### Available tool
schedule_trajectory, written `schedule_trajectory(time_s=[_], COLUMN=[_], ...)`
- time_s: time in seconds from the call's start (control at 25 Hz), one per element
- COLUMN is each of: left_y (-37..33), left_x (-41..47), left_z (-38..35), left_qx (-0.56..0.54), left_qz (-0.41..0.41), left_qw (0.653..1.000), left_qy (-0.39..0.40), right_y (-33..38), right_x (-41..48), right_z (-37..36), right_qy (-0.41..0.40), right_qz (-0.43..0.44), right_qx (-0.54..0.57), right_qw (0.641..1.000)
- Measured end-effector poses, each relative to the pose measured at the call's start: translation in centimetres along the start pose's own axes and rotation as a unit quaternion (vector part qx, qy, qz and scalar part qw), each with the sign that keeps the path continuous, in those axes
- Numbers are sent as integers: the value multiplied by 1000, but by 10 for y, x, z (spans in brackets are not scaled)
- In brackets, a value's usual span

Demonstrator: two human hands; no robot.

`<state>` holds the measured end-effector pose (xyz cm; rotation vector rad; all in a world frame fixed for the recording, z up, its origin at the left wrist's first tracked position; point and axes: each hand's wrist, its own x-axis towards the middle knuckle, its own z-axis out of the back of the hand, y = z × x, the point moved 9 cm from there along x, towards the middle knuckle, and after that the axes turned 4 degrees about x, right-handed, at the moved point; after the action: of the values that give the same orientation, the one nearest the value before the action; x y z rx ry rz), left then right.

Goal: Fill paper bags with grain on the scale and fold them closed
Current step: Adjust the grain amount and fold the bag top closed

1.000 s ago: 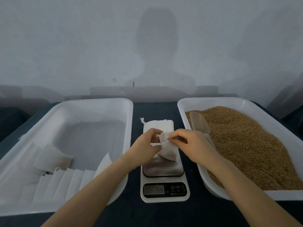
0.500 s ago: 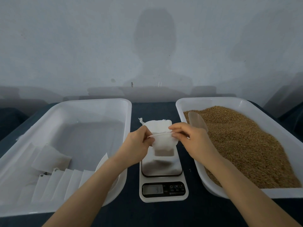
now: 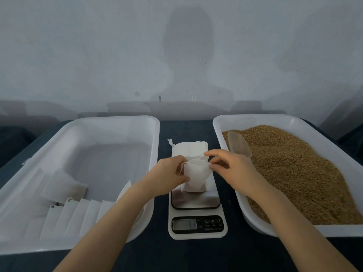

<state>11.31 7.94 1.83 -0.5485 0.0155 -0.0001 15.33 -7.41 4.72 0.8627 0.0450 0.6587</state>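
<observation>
The scale point(image 3: 196, 202) stands in a narrow lane of table point(image 3: 163, 252) walled by the rims of the left tray point(image 3: 155, 154) and the grain tray point(image 3: 218, 134), its far end blocked by a stack of bags point(image 3: 188, 149), its platform taken up by the paper bag point(image 3: 196, 177) and by the left hand point(image 3: 167, 177) and right hand point(image 3: 233, 169) pinching it, with only the near strip free.

White bag point(image 3: 195, 178), golden-brown grain point(image 3: 294, 173)

Dim, soft, hazy light; a person's shadow on the wall point(image 3: 78, 55); wide-angle edge bending.

Dark table point(image 3: 193, 256) carries: white tray point(image 3: 110, 122) left, digital scale point(image 3: 198, 232) centre, paper-bag stack point(image 3: 189, 149) beyond it, grain tray point(image 3: 255, 117) right.
</observation>
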Motion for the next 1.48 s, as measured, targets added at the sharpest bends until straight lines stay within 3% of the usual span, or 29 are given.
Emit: schedule_trajectory(time_s=[1.12, 1.36, 1.48], left_y=[-3, -6, -8], left_x=[-2, 0, -1], left_z=[-7, 1, 5], left_qx=[-31, -78, -103], left_qz=[11, -6, -17], left_qw=[999, 996, 994], left_qy=[24, -40, -42], right_y=[4, 26, 22], right_x=[-2, -7, -5], right_z=[0, 6, 3], right_qy=[-2, -40, -16], right_qz=[24, 70, 29], right_qx=[14, 63, 89], right_qw=[1000, 995, 996])
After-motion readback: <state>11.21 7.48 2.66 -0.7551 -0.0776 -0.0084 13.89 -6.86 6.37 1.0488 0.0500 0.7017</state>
